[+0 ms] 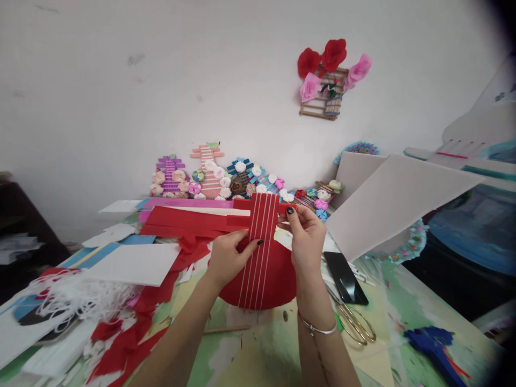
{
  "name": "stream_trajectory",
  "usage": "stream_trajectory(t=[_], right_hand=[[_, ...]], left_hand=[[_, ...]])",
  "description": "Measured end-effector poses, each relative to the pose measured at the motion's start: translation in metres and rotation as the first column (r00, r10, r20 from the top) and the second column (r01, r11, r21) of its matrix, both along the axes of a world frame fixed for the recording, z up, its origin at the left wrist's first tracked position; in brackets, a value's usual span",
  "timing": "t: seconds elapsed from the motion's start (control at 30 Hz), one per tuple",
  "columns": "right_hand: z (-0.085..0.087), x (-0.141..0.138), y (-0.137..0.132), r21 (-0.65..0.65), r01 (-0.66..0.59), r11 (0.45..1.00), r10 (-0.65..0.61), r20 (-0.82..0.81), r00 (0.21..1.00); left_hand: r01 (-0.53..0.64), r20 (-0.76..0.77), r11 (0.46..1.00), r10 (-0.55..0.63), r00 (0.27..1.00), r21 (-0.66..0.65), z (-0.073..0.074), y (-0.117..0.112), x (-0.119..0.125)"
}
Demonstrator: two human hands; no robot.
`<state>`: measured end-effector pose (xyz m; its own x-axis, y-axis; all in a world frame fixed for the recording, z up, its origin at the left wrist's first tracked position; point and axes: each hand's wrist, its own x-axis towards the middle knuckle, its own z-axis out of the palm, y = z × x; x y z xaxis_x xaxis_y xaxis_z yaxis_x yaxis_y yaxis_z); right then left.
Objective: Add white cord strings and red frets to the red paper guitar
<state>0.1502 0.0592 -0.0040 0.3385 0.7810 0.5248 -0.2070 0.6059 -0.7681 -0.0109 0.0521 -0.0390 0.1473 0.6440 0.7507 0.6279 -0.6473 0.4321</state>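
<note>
Over the table, both hands hold a red paper lute (278,274) upright, with a round body, a straight neck and several white strings running down its front. My left hand (231,255) grips the neck's left edge, thumb across the front strings and fingers behind. At the upper right, my right hand (307,236) pinches a short red crosspiece that sticks out from the neck, thumb in front. Another pair of red crosspieces juts out on the left side of the neck. The fingertips behind the lute are hidden.
White string (86,298) lies tangled at left among red paper strips (181,223) and white board (131,263). Gold-handled scissors (355,322), a black phone (345,277) and a blue glue gun (433,344) lie right. Flower-decorated lutes (209,177) lean against the wall.
</note>
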Motion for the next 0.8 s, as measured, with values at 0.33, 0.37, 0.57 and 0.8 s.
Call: stream_trajectory(t=[0.33, 0.37, 0.57, 0.8], right_hand=[[-0.0009, -0.0027, 0.0041, 0.001, 0.012, 1.000, -0.012, 0.003, 1.000], [-0.0009, -0.0028, 0.0041, 0.001, 0.016, 1.000, -0.016, 0.004, 1.000], [-0.0003, -0.0036, 0.0034, -0.007, 0.027, 1.000, -0.027, 0.007, 1.000], [-0.0004, -0.0052, 0.0028, 0.003, 0.026, 1.000, -0.026, 0.007, 1.000]], left_hand=[[0.026, 0.021, 0.999, -0.025, 0.999, -0.048, 0.0004, 0.0016, -0.0021], [0.029, 0.023, 0.998, -0.028, 0.999, -0.053, 0.0003, 0.0019, -0.0022], [0.031, 0.018, 0.997, -0.030, 0.999, -0.066, 0.0003, 0.0023, -0.0021], [0.042, 0.020, 0.997, -0.041, 0.999, -0.063, 0.0001, 0.0017, -0.0028]])
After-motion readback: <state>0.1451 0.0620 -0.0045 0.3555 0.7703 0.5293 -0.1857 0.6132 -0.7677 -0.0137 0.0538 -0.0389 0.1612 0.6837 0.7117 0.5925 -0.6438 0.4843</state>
